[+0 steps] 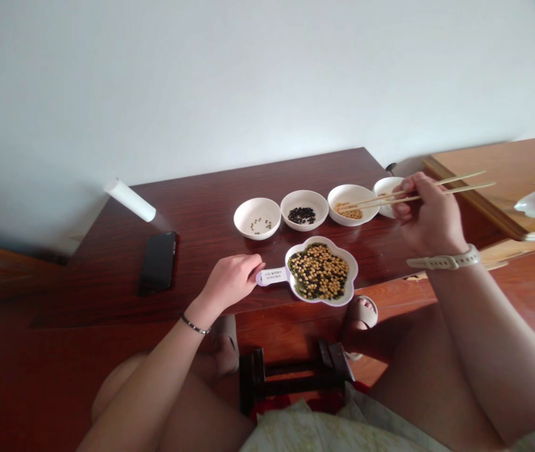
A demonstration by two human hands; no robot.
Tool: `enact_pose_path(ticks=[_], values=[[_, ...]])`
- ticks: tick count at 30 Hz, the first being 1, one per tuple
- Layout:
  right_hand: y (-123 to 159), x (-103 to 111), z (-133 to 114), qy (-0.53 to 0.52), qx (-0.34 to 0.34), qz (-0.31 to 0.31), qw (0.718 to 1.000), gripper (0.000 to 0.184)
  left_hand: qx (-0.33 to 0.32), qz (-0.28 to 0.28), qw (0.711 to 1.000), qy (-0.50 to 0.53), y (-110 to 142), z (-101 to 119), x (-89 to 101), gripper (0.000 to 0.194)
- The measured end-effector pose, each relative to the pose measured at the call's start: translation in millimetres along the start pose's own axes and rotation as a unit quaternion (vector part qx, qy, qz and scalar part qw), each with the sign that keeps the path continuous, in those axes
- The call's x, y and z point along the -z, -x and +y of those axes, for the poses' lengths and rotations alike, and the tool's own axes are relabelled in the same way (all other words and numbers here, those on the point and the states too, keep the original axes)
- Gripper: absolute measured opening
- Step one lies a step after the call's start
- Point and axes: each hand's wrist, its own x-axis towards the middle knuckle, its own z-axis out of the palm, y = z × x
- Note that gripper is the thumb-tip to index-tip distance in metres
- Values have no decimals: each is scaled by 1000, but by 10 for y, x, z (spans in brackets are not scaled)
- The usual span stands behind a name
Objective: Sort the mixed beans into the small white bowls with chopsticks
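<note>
Head view: left grip (230,279) clamped on handle (274,277) of flower-shaped dish (353,270) by tabletop's (201,213) front edge; probably light, stiff, beans (321,270) spill-prone. Right grip (430,210) closed round chopsticks (475,186), tips over bean bowl (346,192); likely smooth, best held mid-shaft.

The head-worn camera looks forward and down from above the lap (302,432), with the table (211,201) near and the wall (248,75) beyond. Toward the left edge, the view seems somewhat blurred.

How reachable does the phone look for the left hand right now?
Likely yes: nothing visible stands between the left hand and the phone on the table, though that hand would probably have to release the handle of the flower-shaped dish.
</note>
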Motion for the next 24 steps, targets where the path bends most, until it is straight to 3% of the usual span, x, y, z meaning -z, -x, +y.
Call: enact_pose_path(ticks=[8,14,19,24], values=[[-99,165,69,4,97,83,992,27,3,0,1000,2,6,-9,-4,26],[-56,60,24,-19,68,58,996,27,1,0,1000,5,4,-6,0,26],[54,-57,-20,3,-42,-84,996,24,2,-1,1000,2,-1,-3,4,26],[201,-130,-5,104,-121,-220,962,33,2,0,1000,8,-10,2,14,25]])
